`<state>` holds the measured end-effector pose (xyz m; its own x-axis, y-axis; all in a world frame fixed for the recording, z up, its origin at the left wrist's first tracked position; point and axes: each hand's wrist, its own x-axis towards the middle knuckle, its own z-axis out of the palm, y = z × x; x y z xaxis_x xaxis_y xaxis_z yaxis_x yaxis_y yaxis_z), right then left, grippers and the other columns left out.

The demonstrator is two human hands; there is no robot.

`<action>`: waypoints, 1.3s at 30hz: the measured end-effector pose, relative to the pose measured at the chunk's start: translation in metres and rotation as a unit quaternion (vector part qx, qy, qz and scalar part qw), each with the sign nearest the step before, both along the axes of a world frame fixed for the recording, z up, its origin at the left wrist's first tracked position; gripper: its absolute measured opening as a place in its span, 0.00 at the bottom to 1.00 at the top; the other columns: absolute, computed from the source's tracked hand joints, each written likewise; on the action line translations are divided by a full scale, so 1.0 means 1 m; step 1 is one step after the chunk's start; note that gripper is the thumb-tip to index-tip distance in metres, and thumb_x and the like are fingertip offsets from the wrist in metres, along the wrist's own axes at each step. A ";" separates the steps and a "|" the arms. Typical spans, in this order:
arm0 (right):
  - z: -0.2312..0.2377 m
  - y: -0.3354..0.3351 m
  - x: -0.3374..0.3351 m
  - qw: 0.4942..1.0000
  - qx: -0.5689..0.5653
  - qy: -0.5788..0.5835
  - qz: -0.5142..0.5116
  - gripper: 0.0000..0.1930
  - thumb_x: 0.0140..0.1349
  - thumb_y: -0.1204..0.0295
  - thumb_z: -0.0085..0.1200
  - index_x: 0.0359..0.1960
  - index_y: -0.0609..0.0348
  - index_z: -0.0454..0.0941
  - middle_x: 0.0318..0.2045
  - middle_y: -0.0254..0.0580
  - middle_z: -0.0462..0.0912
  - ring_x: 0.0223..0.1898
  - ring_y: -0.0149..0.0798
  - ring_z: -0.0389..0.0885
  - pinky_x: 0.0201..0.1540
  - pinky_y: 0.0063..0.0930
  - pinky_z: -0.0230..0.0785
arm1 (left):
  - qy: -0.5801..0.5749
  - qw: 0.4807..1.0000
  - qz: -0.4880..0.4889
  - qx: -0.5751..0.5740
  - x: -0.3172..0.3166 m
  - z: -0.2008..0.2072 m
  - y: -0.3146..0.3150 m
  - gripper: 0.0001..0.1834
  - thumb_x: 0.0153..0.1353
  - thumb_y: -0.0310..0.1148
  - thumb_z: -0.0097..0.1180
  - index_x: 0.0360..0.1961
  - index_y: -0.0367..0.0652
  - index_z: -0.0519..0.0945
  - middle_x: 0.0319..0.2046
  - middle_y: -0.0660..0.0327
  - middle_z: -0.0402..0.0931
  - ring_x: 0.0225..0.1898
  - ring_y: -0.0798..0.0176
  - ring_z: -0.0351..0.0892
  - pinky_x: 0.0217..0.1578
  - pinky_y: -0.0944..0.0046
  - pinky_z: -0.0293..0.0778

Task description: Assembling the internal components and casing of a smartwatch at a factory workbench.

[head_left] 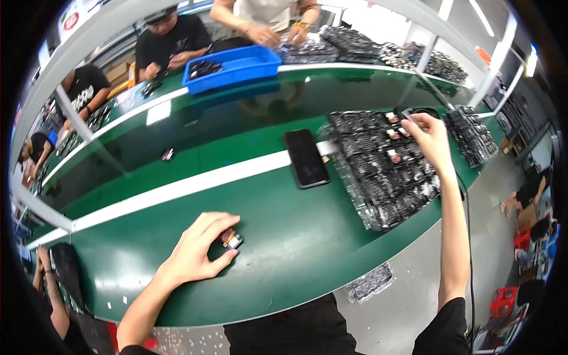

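1. The left hand rests on the green tabletop near its front edge, palm down. Its fingers are curled and pinched around a small part, dark with a pale end, which lies on the surface under the fingertips.
2. The right hand is stretched far out over the tray of dark parts at the right side of the tabletop. Its fingers are closed on a small dark piece above the far edge of the tray.
3. The tray is clear plastic, filled with rows of small black parts; a few with reddish faces lie near the right hand.
4. A black phone lies flat, screen up, just left of the tray, across the white stripe that runs along the tabletop.
5. One small dark item sits alone on the far half of the tabletop, well apart from both hands.
6. A second tray of similar parts lies beyond the first, to the right.
7. On the far side stands a blue bin holding a few dark parts, with more trays beside it.
8. Other people work there; one person's hands are at the trays behind the bin.
9. A loose clear tray lies on the floor below the tabletop edge.
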<state>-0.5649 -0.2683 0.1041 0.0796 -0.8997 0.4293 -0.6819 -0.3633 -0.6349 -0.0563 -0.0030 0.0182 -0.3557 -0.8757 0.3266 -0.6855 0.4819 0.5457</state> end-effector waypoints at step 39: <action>-0.107 0.169 0.261 0.924 0.095 -0.054 0.368 0.07 0.59 0.83 0.74 0.39 0.63 0.95 0.19 0.35 0.80 0.15 0.25 0.69 0.19 0.26 0.55 | 0.049 0.995 0.042 0.074 0.015 -0.021 0.000 0.31 0.57 0.39 0.84 0.61 0.43 0.91 0.34 0.64 0.83 0.36 0.62 0.79 0.42 0.59 0.60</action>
